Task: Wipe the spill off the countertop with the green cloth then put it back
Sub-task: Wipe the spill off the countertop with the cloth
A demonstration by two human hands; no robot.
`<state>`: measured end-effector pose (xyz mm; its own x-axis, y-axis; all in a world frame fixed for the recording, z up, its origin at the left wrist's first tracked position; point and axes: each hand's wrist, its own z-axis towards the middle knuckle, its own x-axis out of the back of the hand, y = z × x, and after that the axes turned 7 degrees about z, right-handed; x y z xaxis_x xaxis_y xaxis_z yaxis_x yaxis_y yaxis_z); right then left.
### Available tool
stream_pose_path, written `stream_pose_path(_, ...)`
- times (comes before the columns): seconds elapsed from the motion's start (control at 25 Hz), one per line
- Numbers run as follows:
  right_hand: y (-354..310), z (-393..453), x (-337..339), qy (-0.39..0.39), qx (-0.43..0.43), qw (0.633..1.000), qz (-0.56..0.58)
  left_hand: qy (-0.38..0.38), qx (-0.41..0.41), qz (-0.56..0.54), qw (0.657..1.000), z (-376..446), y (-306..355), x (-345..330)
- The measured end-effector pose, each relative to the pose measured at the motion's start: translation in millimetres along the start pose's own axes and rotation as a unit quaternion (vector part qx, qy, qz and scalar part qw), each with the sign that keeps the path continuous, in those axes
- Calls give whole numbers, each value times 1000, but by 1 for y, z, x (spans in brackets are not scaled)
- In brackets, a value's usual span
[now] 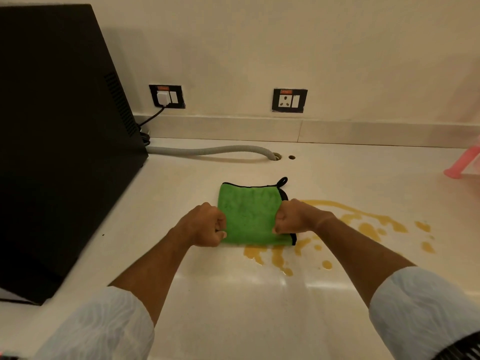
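**Inspector:** Head view, one frame. State what each hand is doing.

**Me:** My left hand (205,224) is closed in a fist on the left edge of the green cloth (250,214). My right hand (294,216) is closed the same way on the right edge. Both pinch fabric; neither is free.

**Inspector:** Where is the cloth?

**Me:** It lies flat and folded on the countertop (233,294), between my fists, its hanging loop pointing toward the wall. Its near right corner touches the edge of the spill (363,224).

**Inspector:** Condition of the spill?

**Me:** Amber liquid, in streaks and separate drops, spread to the right of the cloth and in front of it. Most of it lies beyond my right hand. I judge little or none of it wiped so far.

**Inspector:** Step in hand?

**Me:** Taking hold of the cloth at the start of the wipe, by my reading. The return of the cloth is not yet due.

**Inspector:** What does the next move call for?

**Me:** Pressing the cloth flat and drawing it right and toward me, across the streaks, far enough to catch the outlying drops.

**Inspector:** Nearby hazards?

**Me:** The black appliance (59,141) and grey hose (207,150) sit well apart from the spill, to the left and behind.
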<state>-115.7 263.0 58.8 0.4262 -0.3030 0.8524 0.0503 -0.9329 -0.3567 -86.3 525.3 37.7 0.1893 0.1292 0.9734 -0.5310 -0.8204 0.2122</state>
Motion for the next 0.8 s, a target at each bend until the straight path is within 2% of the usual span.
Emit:
stream_pose_path(0.08, -1, 8, -1, 68, -16, 996, 64, 37, 9, 24, 999, 4, -8, -4)
stream_pose_path(0.24, -14, 32, -25, 159, -16, 987, 33, 48, 48, 39, 997, 18, -28, -21)
stream_pose_path(0.4, -31, 63, -51, 181, -15, 983, 1, 58, 87, 25, 994, 33, -50, -42)
stream_pose_path(0.64, -44, 104, -76, 186, -15, 982, -27, 54, 80, 56, 994, 40, -62, -72)
stream_pose_path(0.8, -40, 114, -81, 201, -21, 978, -46, 78, 80, 64, 992, 41, -65, -77)
